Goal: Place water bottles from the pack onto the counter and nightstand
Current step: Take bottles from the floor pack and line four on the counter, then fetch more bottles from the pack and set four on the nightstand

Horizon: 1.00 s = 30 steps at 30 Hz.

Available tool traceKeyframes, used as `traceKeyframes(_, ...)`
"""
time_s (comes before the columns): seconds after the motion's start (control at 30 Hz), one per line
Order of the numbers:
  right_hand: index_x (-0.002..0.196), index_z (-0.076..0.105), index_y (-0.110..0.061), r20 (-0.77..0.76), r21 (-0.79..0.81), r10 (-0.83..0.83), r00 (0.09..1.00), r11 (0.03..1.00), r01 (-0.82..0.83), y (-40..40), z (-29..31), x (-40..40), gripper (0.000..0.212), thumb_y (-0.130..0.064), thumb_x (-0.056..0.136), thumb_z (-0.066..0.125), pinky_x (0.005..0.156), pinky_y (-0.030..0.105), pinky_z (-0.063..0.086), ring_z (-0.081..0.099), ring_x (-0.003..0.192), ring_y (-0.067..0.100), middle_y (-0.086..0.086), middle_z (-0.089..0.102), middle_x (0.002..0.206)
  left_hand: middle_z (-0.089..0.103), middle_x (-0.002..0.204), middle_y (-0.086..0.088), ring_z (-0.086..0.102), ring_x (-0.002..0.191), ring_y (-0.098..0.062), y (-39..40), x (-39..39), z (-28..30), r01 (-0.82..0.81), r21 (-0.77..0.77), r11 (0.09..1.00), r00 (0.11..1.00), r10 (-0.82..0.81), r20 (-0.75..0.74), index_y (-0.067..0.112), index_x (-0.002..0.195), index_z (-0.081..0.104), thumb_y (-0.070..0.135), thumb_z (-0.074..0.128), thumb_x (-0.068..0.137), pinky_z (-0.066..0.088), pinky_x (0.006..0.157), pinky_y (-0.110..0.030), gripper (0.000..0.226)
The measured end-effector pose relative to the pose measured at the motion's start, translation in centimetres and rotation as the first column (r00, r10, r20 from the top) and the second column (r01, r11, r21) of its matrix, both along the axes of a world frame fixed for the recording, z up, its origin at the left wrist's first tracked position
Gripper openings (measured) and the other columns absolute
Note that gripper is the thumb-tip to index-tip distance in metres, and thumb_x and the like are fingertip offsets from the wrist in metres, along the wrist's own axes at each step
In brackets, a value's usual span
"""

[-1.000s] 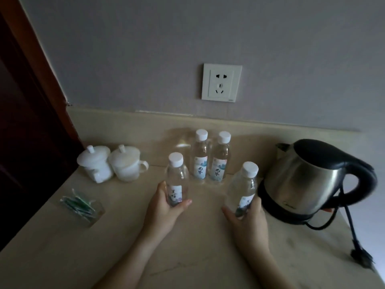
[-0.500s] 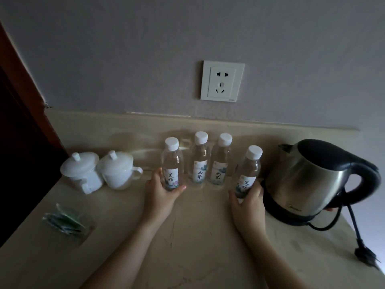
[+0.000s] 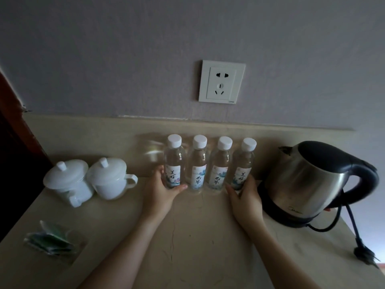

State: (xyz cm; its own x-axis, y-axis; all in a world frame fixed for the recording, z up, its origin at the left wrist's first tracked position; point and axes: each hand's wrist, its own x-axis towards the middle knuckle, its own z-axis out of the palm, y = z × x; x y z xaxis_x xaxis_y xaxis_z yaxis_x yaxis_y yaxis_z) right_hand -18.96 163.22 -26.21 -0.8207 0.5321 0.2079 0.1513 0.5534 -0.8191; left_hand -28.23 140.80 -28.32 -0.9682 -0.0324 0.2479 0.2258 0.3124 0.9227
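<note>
Four water bottles are stood upright in a tight row on the beige worktop (image 3: 187, 243), against the backsplash. The leftmost bottle (image 3: 174, 163) is gripped low by the left hand (image 3: 161, 193), fingers and thumb curled round its base. The rightmost bottle (image 3: 243, 163) is gripped the same way by the right hand (image 3: 245, 200). The two middle bottles (image 3: 197, 163) (image 3: 219, 164) are left untouched between them. A steel kettle (image 3: 308, 178) on its base is seen just right of the row, two lidded white cups (image 3: 87, 180) to the left, green sachets (image 3: 52, 243) at the near left. A wall socket (image 3: 221, 81) is mounted above.
</note>
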Motion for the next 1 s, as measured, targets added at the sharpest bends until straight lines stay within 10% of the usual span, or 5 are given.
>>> traceKeyframes(0.5,0.121,0.04,-0.046,0.008,0.019,-0.034,0.999,0.999,0.034,0.0,-0.4,-0.6,0.045,-0.045,0.086,0.069,0.07,0.01,0.04,0.057,0.088,-0.005,-0.024,0.059,0.106,0.062,0.087,0.009,0.058,0.073,0.012,-0.1,-1.0,-0.5,0.021,-0.026,0.999,0.999,-0.022,-0.037,0.023,0.098,0.05,0.02,0.099,0.054,0.043,0.065,-0.009,0.066)
traceKeyframes(0.67,0.132,0.044,-0.028,0.061,-0.067,-0.003,0.998,0.998,0.007,-0.2,0.2,0.0,0.062,-0.034,0.079,0.076,0.086,0.031,0.05,0.062,0.108,0.019,-0.005,0.062,0.122,0.066,0.102,0.002,0.067,0.091,-0.015,0.0,0.6,0.4,0.026,0.009,1.0,0.999,-0.026,0.023,0.029,0.105,0.05,0.026,0.095,0.061,0.054,0.081,-0.036,0.063)
traceKeyframes(0.83,0.145,0.031,-0.004,0.218,-0.253,-0.143,0.965,0.947,0.197,-3.3,2.8,2.7,0.081,-0.025,0.08,0.076,0.103,0.049,0.043,0.046,0.126,0.04,0.02,0.037,0.143,0.063,0.109,0.01,0.064,0.095,-0.012,-1.1,7.0,3.0,-0.159,-0.05,0.986,0.984,0.154,-0.093,0.023,0.12,0.054,0.035,0.082,0.077,0.048,0.08,-0.015,0.053)
traceKeyframes(1.0,0.117,0.055,-0.026,-0.177,-0.104,0.295,0.939,0.943,-0.316,-11.7,8.5,5.4,0.034,-0.031,0.086,0.067,0.08,0.035,0.054,0.06,0.09,0.007,-0.006,0.062,0.109,0.07,0.09,0.016,0.068,0.079,-0.005,-6.7,15.1,10.8,-0.333,-0.053,0.942,0.872,0.286,-0.398,0.036,0.096,0.062,0.043,0.067,0.081,0.051,0.071,-0.015,0.017)
